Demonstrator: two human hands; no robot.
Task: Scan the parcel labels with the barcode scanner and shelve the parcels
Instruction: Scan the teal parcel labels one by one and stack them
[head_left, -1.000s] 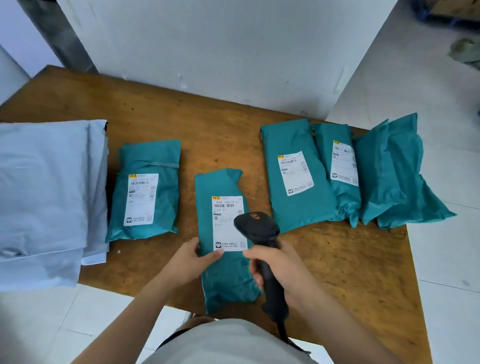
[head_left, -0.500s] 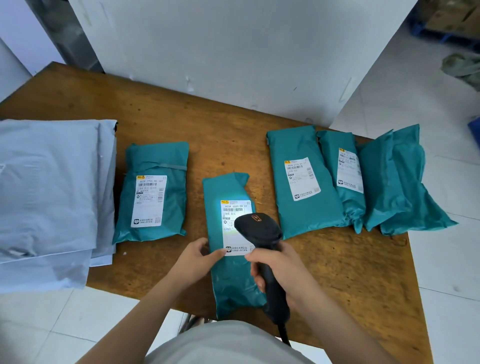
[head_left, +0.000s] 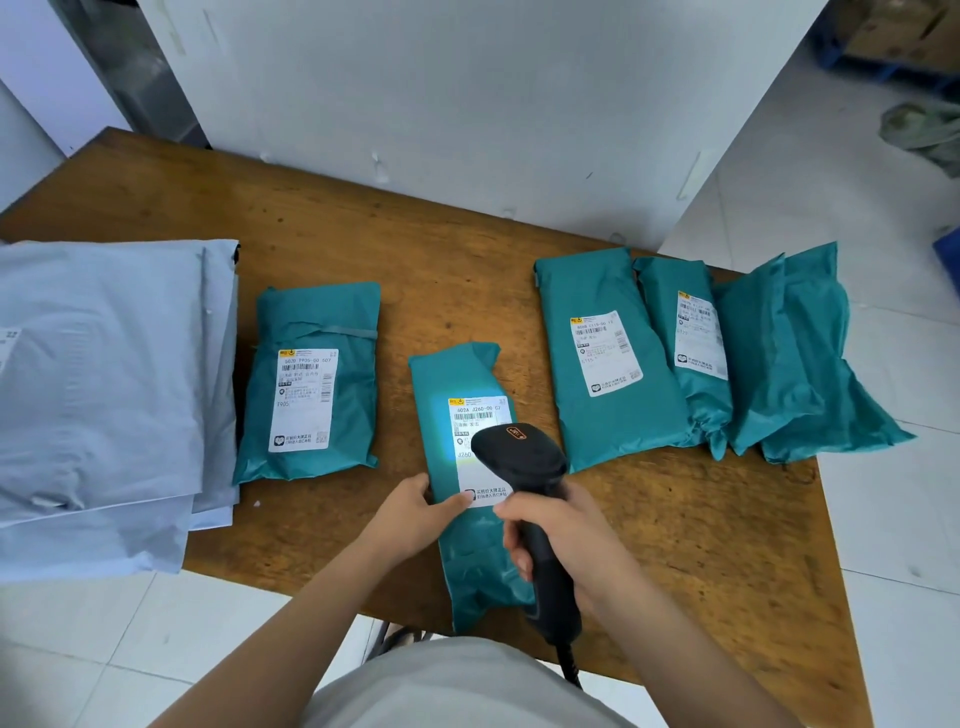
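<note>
We face a wooden table (head_left: 467, 270) on a white tiled floor (head_left: 883, 519). Our left hand (head_left: 415, 512) pinches the teal parcel (head_left: 467, 374); our right hand (head_left: 561, 540) grips the scanner (head_left: 519, 457) just above it.

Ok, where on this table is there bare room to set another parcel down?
Bare wood: the near right corner of the table, between the right hand and the overlapping teal parcels; also the far strip along the white panel. Crowded: the grey mailers stacked at left.

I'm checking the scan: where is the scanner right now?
Head view, low centre: the right hand grips the scanner, its head aimed at the label of the middle parcel that the left hand holds.
</note>
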